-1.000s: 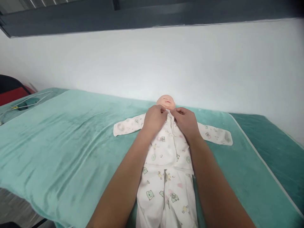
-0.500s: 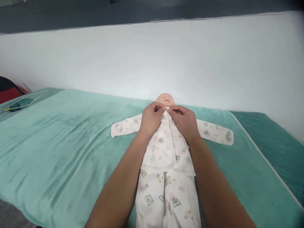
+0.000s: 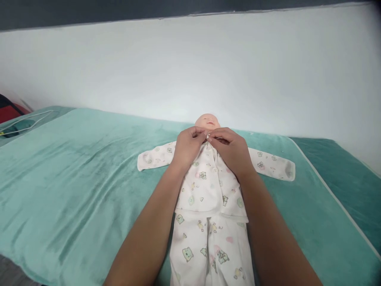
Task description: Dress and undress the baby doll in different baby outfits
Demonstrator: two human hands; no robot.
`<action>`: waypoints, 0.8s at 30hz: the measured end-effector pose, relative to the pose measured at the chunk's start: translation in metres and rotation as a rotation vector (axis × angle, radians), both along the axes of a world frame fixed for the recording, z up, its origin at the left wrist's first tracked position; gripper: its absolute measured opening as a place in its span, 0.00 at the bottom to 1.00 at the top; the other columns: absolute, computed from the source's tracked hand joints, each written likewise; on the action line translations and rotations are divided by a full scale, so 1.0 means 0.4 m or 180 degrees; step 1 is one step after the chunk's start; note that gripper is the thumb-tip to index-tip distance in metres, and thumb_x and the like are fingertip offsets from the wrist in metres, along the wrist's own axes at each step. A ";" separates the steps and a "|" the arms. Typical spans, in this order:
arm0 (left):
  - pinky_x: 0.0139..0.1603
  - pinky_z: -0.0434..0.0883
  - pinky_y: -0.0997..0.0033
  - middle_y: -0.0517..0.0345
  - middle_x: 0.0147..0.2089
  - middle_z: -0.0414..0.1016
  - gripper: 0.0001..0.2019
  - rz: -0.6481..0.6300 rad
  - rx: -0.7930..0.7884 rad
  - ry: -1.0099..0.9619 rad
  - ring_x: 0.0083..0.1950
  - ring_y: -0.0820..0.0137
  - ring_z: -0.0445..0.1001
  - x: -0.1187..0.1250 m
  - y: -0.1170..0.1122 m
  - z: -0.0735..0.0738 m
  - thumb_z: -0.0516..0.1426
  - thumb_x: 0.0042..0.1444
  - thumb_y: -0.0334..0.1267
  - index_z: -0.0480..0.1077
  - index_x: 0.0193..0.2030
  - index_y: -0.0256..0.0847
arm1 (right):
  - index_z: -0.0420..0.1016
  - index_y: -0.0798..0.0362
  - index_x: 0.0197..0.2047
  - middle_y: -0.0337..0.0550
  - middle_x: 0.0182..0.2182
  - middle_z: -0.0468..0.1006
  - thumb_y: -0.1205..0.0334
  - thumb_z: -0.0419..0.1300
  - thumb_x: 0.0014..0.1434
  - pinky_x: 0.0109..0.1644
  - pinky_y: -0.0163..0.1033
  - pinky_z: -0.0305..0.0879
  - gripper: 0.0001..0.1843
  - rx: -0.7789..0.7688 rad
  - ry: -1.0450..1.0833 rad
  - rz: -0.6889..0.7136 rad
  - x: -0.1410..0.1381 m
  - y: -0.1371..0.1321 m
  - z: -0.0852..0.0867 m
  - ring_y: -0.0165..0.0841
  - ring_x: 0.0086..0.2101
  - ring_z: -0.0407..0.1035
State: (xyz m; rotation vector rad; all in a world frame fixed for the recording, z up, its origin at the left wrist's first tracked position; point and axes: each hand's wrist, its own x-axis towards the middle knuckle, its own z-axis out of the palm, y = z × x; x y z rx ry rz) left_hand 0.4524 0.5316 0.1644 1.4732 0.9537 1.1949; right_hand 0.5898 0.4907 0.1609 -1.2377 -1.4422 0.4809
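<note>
A baby doll (image 3: 206, 119) lies on its back, dressed in a white long-sleeved baby shirt (image 3: 205, 190) printed with small bears. Matching baby trousers (image 3: 193, 250) cover its legs. Just below the doll's chin, my left hand (image 3: 190, 145) pinches the shirt's collar edge between thumb and fingers. My right hand (image 3: 229, 149) grips the other side of the collar, its fingertips nearly touching the left ones. Both hands hide the shoulders and upper chest. The sleeves stretch out flat to either side. Whatever fastener is between the fingertips is too small to make out.
A light green blanket (image 3: 89, 174) with soft creases lies under the doll, over a darker green cover (image 3: 342, 167) at right. A white wall (image 3: 149, 71) rises behind. At far left are a white cord (image 3: 29, 125) and a red and black object (image 3: 10, 111).
The view has tilted slightly downward. My hands stay at the collar, and the fingertips have come closer together, drawing the two collar edges to each other.
</note>
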 end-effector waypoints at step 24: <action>0.48 0.68 0.68 0.55 0.43 0.77 0.09 0.0070 0.0496 0.0373 0.44 0.69 0.73 -0.040 -0.069 -0.033 0.57 0.56 0.36 0.78 0.40 0.42 | 0.71 0.48 0.45 0.46 0.47 0.74 0.60 0.59 0.57 0.59 0.49 0.61 0.11 0.0106 -0.0643 -0.0460 -0.019 -0.156 -0.051 0.40 0.51 0.67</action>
